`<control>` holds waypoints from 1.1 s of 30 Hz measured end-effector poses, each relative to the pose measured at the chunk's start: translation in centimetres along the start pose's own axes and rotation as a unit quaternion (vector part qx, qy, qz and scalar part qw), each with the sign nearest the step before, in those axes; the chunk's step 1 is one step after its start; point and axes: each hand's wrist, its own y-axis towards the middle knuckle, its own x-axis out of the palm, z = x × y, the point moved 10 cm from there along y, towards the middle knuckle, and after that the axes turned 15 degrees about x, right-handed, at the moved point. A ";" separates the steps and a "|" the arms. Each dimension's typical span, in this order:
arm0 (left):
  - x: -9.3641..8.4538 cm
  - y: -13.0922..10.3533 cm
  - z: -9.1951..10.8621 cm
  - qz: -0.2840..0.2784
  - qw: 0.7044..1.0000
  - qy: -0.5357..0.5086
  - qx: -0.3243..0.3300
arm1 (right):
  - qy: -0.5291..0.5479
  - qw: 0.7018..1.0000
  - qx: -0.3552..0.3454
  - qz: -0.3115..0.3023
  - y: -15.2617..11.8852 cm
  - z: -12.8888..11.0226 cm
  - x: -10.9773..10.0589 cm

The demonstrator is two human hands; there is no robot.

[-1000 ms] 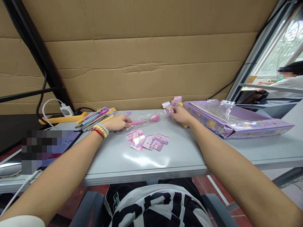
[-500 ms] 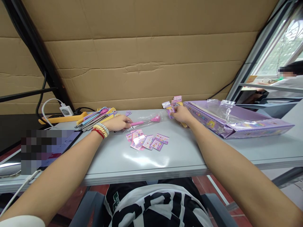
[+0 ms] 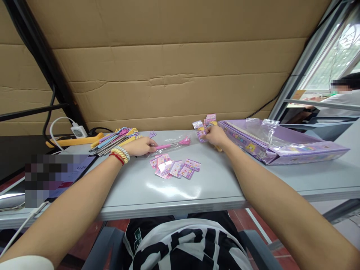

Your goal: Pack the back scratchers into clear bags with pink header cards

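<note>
My left hand (image 3: 144, 145) rests on the table with its fingers closed on the handle end of a pink back scratcher (image 3: 163, 146), which lies in a clear plastic bag (image 3: 178, 143) and points right. Just left of that hand is a pile of colourful back scratchers (image 3: 115, 140) with metal rods. Over by the purple box, my right hand (image 3: 215, 135) has its fingers closed on small printed cards (image 3: 201, 134); part of a yellow item shows beneath it. Between my arms, several pink and purple cards (image 3: 176, 168) lie loosely overlapped.
An open purple box (image 3: 298, 159) with clear plastic inside stands on the right. To the left are a tablet-like screen (image 3: 73, 174), a white charger (image 3: 79, 131) and a yellow bar (image 3: 81, 141). A cardboard wall (image 3: 180, 82) closes the back. Another person sits far right.
Very little differs: the fingers of my right hand have shifted slightly over the printed cards. My left hand and the bagged back scratcher stay in place.
</note>
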 end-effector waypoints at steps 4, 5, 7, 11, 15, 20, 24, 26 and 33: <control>0.0 0.0 0.0 0.002 1.000 -0.008 0.003 | 0.020 1.000 0.002 -0.015 0.1 0.2 0.2; 0.0 0.0 0.0 0.001 1.000 -0.008 0.006 | 0.025 1.000 -0.001 -0.019 0.1 0.1 0.2; 0.0 0.1 0.0 -0.001 1.000 -0.007 0.010 | 0.034 0.999 -0.010 -0.025 0.0 0.0 0.3; -0.1 0.1 -0.1 0.002 1.000 -0.004 0.012 | 0.052 0.998 -0.013 -0.033 -0.1 -0.1 0.3; 0.0 0.1 0.0 -0.003 1.000 0.001 0.011 | 0.079 0.996 -0.006 -0.043 -0.2 -0.2 0.3; 0.0 0.0 -0.1 -0.005 1.000 -0.002 0.008 | 0.070 0.996 -0.013 -0.048 -0.3 -0.4 0.5; 0.0 0.0 0.0 -0.002 1.000 -0.004 0.008 | 0.027 0.999 -0.015 -0.043 -0.5 -0.6 0.5; 0.0 0.0 0.0 -0.004 1.000 -0.004 0.004 | 0.011 0.999 -0.013 -0.040 -0.6 -0.6 0.5; 0.1 0.1 -0.2 -0.004 1.000 -0.008 0.010 | -0.011 0.999 -0.014 -0.037 -0.5 -0.8 0.4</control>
